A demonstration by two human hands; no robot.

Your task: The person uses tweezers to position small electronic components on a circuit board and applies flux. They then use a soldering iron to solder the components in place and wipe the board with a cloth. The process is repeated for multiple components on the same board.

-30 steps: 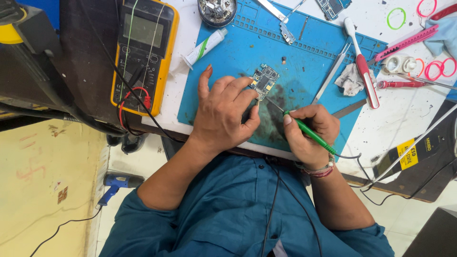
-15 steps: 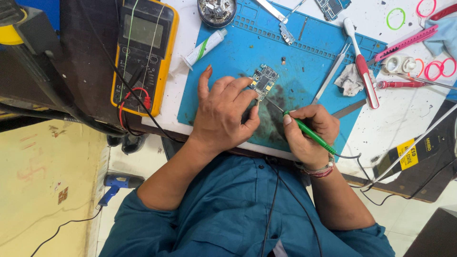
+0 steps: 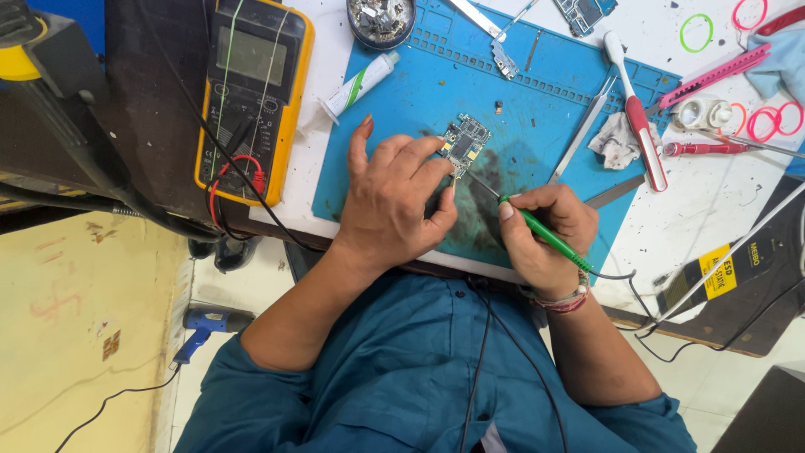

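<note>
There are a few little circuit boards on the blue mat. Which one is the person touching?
The small circuit board in the mat's middle. The left hand steadies it and the green soldering iron in the right hand points at it. The other board lies untouched at the top edge.

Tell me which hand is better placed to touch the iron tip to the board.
Right, probably. The right hand already holds the green soldering iron, tip aimed at the small circuit board; the left hand pins that board down.
</note>
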